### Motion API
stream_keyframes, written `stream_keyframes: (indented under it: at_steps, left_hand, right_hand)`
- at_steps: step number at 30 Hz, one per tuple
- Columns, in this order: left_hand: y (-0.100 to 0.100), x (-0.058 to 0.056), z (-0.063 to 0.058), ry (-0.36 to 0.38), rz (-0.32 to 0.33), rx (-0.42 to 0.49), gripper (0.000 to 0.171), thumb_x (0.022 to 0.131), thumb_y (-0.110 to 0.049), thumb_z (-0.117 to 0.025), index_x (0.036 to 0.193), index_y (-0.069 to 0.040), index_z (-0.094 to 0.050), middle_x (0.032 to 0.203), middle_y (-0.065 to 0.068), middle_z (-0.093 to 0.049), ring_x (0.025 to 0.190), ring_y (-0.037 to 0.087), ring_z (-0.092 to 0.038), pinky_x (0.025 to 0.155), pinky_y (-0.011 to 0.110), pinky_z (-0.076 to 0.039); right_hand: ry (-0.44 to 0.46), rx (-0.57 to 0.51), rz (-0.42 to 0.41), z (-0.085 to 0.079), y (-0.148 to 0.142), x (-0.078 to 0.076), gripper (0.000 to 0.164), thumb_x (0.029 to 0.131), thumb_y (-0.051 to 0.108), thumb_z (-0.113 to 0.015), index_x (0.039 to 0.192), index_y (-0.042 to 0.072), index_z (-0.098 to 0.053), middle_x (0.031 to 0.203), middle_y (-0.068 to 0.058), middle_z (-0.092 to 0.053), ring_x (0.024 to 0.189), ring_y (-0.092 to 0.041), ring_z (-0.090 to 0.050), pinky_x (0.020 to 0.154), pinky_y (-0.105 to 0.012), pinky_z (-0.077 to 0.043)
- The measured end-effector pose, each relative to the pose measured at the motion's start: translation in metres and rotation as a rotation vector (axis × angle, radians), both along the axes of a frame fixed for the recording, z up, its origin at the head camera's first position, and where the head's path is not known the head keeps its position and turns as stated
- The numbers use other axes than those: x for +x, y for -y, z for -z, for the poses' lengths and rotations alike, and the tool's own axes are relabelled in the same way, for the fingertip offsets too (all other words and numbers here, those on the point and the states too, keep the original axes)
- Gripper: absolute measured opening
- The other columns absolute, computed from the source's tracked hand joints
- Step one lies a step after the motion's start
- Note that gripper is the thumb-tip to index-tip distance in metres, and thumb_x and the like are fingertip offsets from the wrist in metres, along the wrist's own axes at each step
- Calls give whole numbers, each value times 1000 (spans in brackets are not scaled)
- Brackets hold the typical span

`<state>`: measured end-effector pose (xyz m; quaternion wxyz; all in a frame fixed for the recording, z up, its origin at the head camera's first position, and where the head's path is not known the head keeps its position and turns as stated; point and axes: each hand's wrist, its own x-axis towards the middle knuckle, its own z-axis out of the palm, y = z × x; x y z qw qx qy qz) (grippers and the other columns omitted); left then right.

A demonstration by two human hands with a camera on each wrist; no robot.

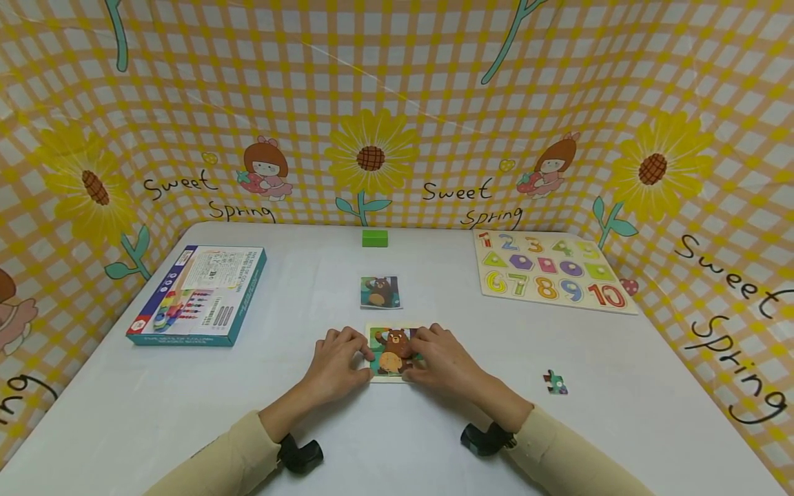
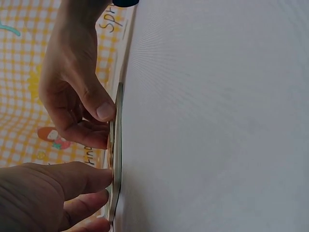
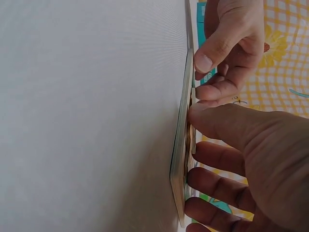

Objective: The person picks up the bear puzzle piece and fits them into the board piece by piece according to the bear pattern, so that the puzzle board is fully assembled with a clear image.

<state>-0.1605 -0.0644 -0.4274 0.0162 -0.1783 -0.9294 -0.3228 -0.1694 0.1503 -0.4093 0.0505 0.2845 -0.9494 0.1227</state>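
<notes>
A small bear puzzle board (image 1: pixel 397 378) lies on the white table in front of me, its picture partly covered by my fingers. At its left edge my left hand (image 1: pixel 338 362) touches the board with thumb and fingertips. My right hand (image 1: pixel 443 362) is over the right side and pinches a thin puzzle piece (image 3: pixel 194 135) by its edges. In the right wrist view that piece sits slightly raised above the board, and the left index fingertip is close to its far end. The piece's printed face is largely hidden by my fingers.
A loose green puzzle piece (image 1: pixel 555 382) lies to the right. Behind the board are a bear picture card (image 1: pixel 380 293) and a green block (image 1: pixel 375 239). A blue-edged box (image 1: pixel 198 296) stands at left, a number board (image 1: pixel 552 272) at back right. Patterned cloth encloses the table.
</notes>
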Motion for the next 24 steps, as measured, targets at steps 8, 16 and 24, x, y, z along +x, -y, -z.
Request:
stream_keyframes:
  at_steps: [8,16,24]
  left_hand:
    - [-7,0,-1,-51,9,16,11,73,-19,-72,83,-20,-66,105,0,-56,101,23,-42,85,45,-31]
    - [-18,-3,0,-59,44,-8,12,74,-21,-70,85,-19,-67,103,2,-56,97,22,-41,82,43,-31]
    - [-23,-4,0,-38,42,-5,14,73,-21,-72,85,-18,-66,99,2,-53,95,21,-40,81,42,-31]
  right_hand:
    - [-2,8,-2,1,0,-1,23,71,31,-80,86,18,-69,90,3,-59,81,-13,-42,71,-28,-34]
    - [19,8,7,0,1,-1,23,70,32,-80,86,19,-69,88,4,-57,81,-13,-41,70,-27,-32]
    - [17,6,5,1,0,0,23,71,30,-80,87,18,-70,87,3,-56,81,-13,-40,70,-27,-32]
